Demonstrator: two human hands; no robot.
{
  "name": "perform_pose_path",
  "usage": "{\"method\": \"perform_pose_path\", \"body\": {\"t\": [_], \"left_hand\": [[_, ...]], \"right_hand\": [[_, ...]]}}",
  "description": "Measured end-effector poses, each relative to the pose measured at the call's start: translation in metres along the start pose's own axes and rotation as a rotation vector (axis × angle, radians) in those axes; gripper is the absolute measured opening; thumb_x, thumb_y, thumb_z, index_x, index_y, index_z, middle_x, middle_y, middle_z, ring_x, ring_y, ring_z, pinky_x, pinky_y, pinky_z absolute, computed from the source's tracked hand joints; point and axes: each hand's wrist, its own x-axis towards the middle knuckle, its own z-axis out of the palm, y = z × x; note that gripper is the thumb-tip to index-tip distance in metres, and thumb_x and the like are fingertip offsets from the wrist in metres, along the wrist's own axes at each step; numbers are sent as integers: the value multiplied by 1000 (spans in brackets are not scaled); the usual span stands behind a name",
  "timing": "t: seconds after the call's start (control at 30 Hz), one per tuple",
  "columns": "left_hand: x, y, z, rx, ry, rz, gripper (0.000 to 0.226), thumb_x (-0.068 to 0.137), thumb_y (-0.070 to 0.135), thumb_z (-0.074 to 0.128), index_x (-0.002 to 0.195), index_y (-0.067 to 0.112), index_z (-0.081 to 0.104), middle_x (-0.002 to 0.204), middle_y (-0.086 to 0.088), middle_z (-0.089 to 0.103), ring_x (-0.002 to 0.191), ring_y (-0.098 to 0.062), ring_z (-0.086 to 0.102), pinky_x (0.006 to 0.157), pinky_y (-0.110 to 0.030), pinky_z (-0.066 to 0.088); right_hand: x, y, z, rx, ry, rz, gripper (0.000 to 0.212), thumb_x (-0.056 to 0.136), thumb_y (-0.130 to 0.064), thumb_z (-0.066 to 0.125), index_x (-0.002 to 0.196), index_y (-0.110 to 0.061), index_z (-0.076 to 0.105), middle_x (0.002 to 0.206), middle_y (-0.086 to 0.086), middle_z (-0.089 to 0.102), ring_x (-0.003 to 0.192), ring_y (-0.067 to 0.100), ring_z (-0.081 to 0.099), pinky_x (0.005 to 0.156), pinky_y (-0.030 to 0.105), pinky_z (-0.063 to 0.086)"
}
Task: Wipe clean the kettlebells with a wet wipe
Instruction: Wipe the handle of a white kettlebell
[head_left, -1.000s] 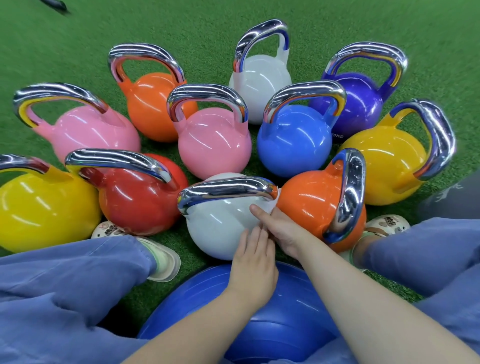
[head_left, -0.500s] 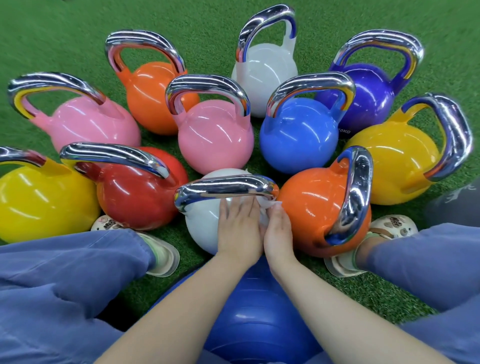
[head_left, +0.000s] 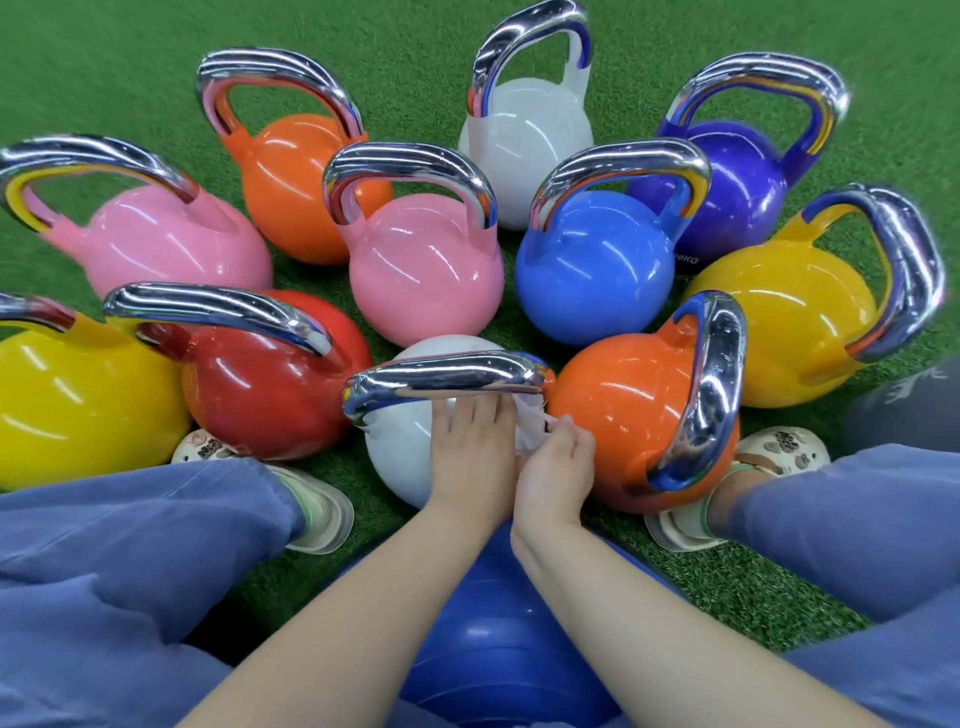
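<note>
Glossy white kettlebell (head_left: 400, 441), chrome handle; left hand (head_left: 470, 457) lies flat on it, fingertips hidden; right hand (head_left: 556, 467) pinches crumpled wipe (head_left: 530, 421).

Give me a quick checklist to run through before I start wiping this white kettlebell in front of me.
1. Wipe in hand: ok. The right hand pinches the crumpled white wet wipe.
2. Kettlebell steadied: ok. The left hand rests flat on the near white kettlebell, below its chrome handle.
3. Wipe against the surface: cannot tell; it sits at the ball's right edge, beside the near orange kettlebell.
4. Wipe spread open: not ok, it is bunched.
5. Room to turn the ball: not ok; the glossy red kettlebell and the orange one crowd both sides.
6. Wipe wet enough: cannot tell.
</note>
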Motion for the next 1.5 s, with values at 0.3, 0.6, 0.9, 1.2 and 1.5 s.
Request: {"method": "perform_pose_path", "body": {"t": [0.3,0.6,0.9,1.2,1.5], "left_hand": [[-14,5,2,-201,56,34,56,71,29,32,110,8,65,112,-11,63,110,-27,38,103,-45,21],[-23,22,-4,-508,7,-107,52,52,12,50,102,11,64,126,-9,59,125,-32,48,109,-40,6],[-19,16,-8,-638,-92,-94,25,78,1,47,79,20,61,151,4,30,144,-20,5,113,-37,-11],[-4,16,-18,-1018,31,-178,38,71,-9,44,56,25,52,118,6,60,122,-14,42,113,-32,11],[-7,38,-44,-1699,99,-672,42,77,-21,34,66,15,50,72,6,57,63,7,52,63,-10,40]], "right_hand": [[20,10,2,210,-236,242,40,100,-30,31,102,-13,67,107,5,69,102,18,63,86,27,48],[53,-10,-4,150,-410,198,50,103,-35,18,90,-17,63,91,0,66,84,8,60,80,20,46],[65,-17,11,65,-430,142,52,99,-46,27,84,-15,65,86,9,69,82,20,63,77,29,46],[56,-32,9,105,-555,-28,59,97,-53,17,75,-13,55,69,8,58,67,20,54,69,34,42],[61,-35,0,121,-499,6,50,101,-40,21,78,-14,56,64,1,68,72,17,59,82,33,47]]}}
